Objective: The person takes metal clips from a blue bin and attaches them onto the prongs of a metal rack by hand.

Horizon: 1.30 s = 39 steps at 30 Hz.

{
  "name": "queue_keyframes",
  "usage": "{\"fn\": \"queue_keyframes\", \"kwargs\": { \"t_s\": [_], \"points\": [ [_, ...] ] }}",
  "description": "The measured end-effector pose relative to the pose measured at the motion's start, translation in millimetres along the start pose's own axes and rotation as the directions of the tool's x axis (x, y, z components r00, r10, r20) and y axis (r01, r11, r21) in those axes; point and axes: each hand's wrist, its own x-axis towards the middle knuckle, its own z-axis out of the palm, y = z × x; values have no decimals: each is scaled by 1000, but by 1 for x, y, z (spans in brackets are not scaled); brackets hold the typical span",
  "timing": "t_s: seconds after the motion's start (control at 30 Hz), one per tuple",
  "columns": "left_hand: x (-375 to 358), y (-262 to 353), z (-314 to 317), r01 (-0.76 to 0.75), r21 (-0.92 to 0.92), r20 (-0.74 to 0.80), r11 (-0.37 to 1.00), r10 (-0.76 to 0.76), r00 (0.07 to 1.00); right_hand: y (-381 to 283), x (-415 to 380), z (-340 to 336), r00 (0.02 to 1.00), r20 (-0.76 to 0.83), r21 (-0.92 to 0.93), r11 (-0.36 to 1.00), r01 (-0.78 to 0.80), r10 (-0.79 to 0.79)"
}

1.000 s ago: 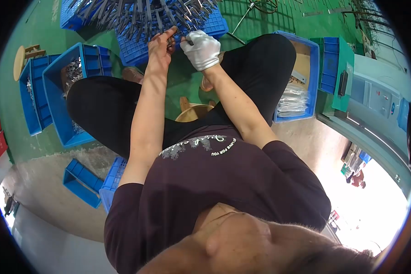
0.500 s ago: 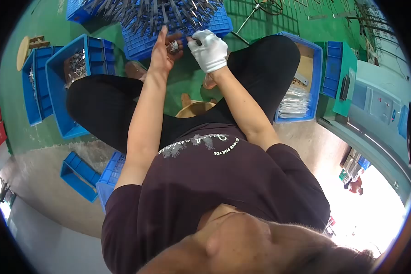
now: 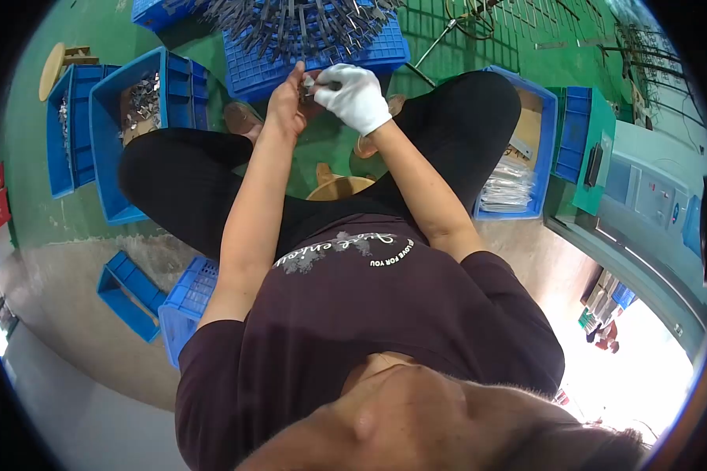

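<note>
My left hand [image 3: 289,106] is bare, its fingers curled around several small metal pieces [image 3: 306,88] in the palm. My right hand [image 3: 356,100] wears a white glove. Its fingers are pinched together and meet the left fingers at the metal pieces; what they pinch is too small and partly covered to name. Just beyond both hands, a dense fan of thin dark metal strips [image 3: 306,27] stands over a blue upturned crate [image 3: 263,78].
Blue bins with small metal scraps [image 3: 143,102] stand left of my left knee. At my right, a blue bin [image 3: 548,141] holds clear plastic-wrapped bundles [image 3: 507,187]. A wooden stool [image 3: 339,188] is beneath me. A metal rack [image 3: 471,20] stands at the far right.
My right hand has moved left and its fingers now meet my left hand. My left hand, opened upward before, has curled in more around the metal pieces. The view has shifted slightly.
</note>
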Motion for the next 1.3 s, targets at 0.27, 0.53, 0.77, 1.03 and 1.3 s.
{"fn": "queue_keyframes", "kwargs": {
  "t_s": [0.27, 0.53, 0.77, 1.03, 1.3],
  "points": [
    [-56, 22, 32, -422, 297, 205, 857, 374, 905, -5, 7, -15, 688, 312, 834, 158, -528, 655],
    [-51, 22, 31, -351, 268, 307, 897, 266, 914, -11, 5, -27, 797, 156, 727, 478, -493, 584],
    [-43, 32, 32, -107, 165, 317, 980, 50, 947, -5, 7, -29, 927, -130, 393, 876, -279, 353],
    [-35, 47, 71, -205, 331, -113, 921, 254, 961, -9, 21, -29, 956, -282, -293, 941, -168, 82],
    [-15, 46, 78, -269, 218, -147, 938, 304, 941, 1, 28, -21, 931, -364, -285, 956, -73, -38]
  ]
}}
